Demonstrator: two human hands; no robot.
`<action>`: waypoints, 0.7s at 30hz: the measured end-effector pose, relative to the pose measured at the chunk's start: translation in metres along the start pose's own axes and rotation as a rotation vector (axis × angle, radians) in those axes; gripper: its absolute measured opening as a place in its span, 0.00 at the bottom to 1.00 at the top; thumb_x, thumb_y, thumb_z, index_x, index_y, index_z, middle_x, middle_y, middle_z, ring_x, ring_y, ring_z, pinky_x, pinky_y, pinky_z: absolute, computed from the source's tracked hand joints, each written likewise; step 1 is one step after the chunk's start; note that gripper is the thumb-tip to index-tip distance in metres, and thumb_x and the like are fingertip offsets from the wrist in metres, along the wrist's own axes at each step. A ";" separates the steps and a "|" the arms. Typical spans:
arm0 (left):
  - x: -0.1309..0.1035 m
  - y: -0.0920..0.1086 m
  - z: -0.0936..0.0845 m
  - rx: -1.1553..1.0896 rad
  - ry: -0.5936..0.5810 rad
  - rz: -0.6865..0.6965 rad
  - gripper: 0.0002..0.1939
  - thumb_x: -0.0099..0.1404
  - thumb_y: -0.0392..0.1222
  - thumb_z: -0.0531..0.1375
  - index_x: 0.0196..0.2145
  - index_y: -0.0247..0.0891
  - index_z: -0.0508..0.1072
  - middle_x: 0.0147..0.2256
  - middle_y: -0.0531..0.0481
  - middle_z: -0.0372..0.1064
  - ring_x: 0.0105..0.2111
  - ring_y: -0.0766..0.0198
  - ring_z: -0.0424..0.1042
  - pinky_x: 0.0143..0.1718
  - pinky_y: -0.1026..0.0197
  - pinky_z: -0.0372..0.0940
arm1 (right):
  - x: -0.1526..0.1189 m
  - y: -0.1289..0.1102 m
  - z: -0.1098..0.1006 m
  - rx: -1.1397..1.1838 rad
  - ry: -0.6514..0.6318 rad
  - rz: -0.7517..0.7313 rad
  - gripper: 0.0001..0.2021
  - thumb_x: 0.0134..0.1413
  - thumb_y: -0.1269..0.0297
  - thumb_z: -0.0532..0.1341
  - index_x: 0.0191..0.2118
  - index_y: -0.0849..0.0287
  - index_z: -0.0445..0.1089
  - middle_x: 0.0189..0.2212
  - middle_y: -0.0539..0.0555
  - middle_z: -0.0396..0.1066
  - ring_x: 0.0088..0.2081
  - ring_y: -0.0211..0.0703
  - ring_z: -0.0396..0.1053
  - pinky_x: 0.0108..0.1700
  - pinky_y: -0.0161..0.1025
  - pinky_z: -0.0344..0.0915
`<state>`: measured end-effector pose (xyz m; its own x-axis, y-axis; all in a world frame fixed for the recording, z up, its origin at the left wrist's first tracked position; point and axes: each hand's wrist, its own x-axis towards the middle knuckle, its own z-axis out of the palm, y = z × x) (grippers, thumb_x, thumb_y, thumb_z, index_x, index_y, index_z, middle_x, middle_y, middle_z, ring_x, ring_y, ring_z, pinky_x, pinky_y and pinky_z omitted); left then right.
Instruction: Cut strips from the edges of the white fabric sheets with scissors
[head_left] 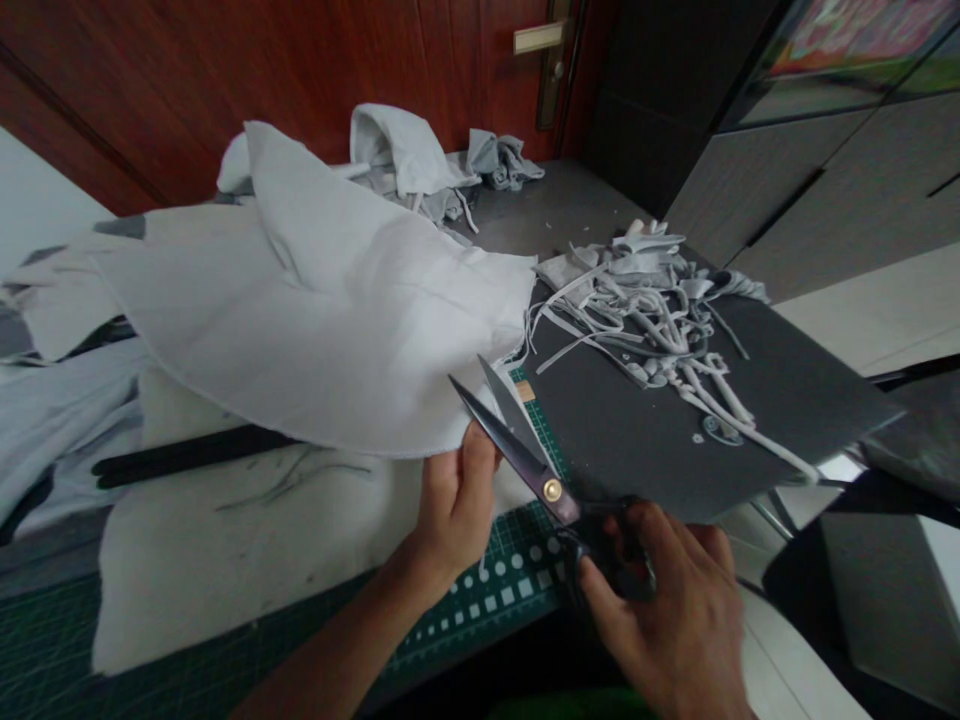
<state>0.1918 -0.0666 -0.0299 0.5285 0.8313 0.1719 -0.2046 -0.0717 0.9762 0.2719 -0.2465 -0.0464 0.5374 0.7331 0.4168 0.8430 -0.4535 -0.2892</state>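
**Your right hand held the scissors with their blades parted, beside the edge of the white fabric panel**

Closest to the camera, toward five o'clock, your right hand was wrapped around the black handles, fingers and thumb through the loops. The blades stood in a narrow V, tips aimed toward eleven o'clock and overlapping the panel in view; whether any cloth lay between them, you could not have told from this angle.

At six o'clock, your left hand was closed in a pinch on the panel's lower edge, just beside the blades. The panel spread from there toward nine and ten o'clock, over a cream cloth and part of a black strip.

The step looked like lining up a cut at the edge. The move called for a taut edge, cloth seated between the blades and your left fingertips clear of their path.

The green cutting mat ran along the bottom, from eight toward five o'clock. Fabric scraps were heaped between two and three o'clock on the dark tabletop.
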 end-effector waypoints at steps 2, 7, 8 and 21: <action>0.000 0.002 0.003 -0.017 -0.005 0.014 0.24 0.71 0.55 0.58 0.22 0.41 0.58 0.20 0.57 0.51 0.20 0.69 0.52 0.22 0.65 0.60 | 0.000 0.000 0.000 0.002 0.001 0.010 0.13 0.57 0.51 0.60 0.35 0.53 0.60 0.24 0.48 0.69 0.26 0.48 0.67 0.37 0.44 0.55; 0.000 0.000 0.001 -0.020 -0.037 -0.017 0.24 0.72 0.57 0.55 0.23 0.42 0.59 0.20 0.57 0.52 0.20 0.68 0.54 0.21 0.64 0.58 | 0.000 -0.003 -0.003 -0.010 -0.009 0.038 0.15 0.59 0.48 0.59 0.34 0.53 0.59 0.23 0.48 0.68 0.26 0.48 0.67 0.37 0.45 0.55; 0.000 0.000 -0.001 -0.003 -0.054 -0.028 0.25 0.73 0.57 0.54 0.22 0.42 0.59 0.20 0.56 0.53 0.20 0.67 0.55 0.22 0.64 0.57 | 0.000 -0.003 -0.004 -0.016 -0.013 0.062 0.15 0.60 0.47 0.58 0.34 0.53 0.59 0.24 0.49 0.68 0.27 0.49 0.67 0.38 0.45 0.55; -0.003 -0.005 -0.012 0.151 -0.152 0.025 0.28 0.76 0.57 0.48 0.20 0.41 0.58 0.20 0.53 0.58 0.23 0.64 0.61 0.27 0.59 0.57 | -0.002 0.006 -0.006 -0.039 0.024 -0.033 0.14 0.56 0.49 0.62 0.35 0.53 0.60 0.23 0.47 0.68 0.25 0.46 0.65 0.35 0.43 0.55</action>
<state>0.1810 -0.0625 -0.0368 0.6455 0.7362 0.2035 -0.1000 -0.1827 0.9781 0.2764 -0.2536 -0.0443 0.5089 0.7363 0.4460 0.8605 -0.4487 -0.2413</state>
